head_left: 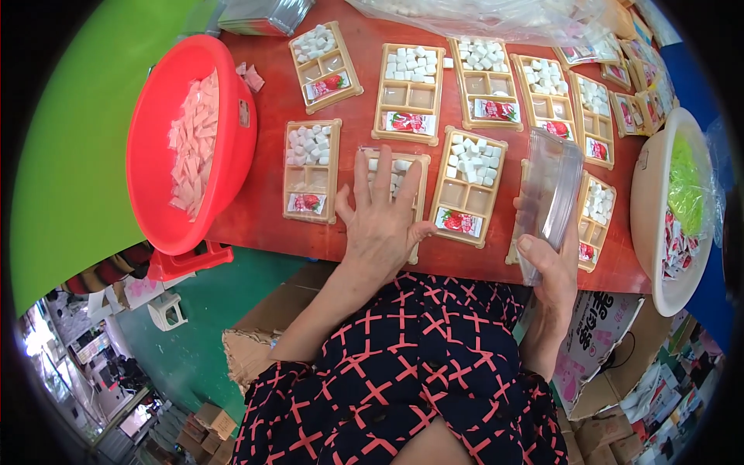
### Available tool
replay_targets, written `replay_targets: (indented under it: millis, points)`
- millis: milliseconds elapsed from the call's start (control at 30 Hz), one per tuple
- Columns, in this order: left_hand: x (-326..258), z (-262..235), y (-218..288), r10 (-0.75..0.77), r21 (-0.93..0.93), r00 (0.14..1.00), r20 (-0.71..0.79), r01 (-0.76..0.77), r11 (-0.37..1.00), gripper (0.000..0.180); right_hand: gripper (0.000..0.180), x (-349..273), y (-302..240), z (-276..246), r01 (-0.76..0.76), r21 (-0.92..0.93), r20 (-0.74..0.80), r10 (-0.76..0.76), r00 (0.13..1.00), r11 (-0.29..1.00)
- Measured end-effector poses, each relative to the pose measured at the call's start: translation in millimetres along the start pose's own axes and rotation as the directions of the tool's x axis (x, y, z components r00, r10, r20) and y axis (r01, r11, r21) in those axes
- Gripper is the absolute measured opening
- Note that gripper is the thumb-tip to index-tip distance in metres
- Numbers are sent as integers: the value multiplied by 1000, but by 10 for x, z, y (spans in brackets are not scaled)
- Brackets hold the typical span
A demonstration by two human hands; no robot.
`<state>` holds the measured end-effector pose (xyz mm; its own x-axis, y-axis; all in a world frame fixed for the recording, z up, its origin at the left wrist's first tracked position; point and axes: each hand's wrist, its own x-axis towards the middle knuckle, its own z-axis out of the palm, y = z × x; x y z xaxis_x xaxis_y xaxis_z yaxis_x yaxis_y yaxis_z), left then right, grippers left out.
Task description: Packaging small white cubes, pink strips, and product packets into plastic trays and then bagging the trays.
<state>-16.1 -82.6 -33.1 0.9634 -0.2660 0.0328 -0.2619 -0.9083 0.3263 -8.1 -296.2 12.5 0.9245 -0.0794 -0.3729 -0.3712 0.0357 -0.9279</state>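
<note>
My left hand [378, 229] lies palm down with its fingers spread over a tan compartment tray [419, 203]. White marshmallow-like pieces [397, 167] show between and beside the fingers; the rest of that tray is hidden. In my right hand [556, 271] is a stack of clear plastic lids [552, 186], gripped by the thumb and fingers and held upright above the table. Between the hands sits another tan tray [465, 192] with white pieces and a strawberry-printed sachet [459, 222]. One more filled tray [311, 183] stands left of my left hand.
Several similar trays [409, 94] line the back of the red table [267, 101]. On the left, a red basin [236, 155] holds pink packets [195, 147]. A white basin [649, 201] on the right has sachets and a green bag [686, 182]. Clear plastic sheeting [480, 19] covers the far edge.
</note>
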Motion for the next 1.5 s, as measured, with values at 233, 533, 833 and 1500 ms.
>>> replay_targets:
  millis: [233, 533, 833, 1500]
  points:
    - [-77, 76, 85, -58, 68, 998, 16, 56, 996, 62, 83, 40, -60, 24, 2, -5, 25, -2, 1000, 1000]
    - [3, 156, -41, -69, 111, 997, -42, 73, 991, 62, 84, 35, -49, -67, 10, 41, 25, -11, 1000, 999]
    - [-5, 72, 34, -108, 252, 993, -49, 117, 961, 64, 80, 54, -43, -71, 96, 33, 116, -99, 988, 995]
    - [475, -153, 703, 51, -938, 951, 305, 309, -158, 11, 94, -20, -105, -13, -46, 248, 291, -29, 956, 968]
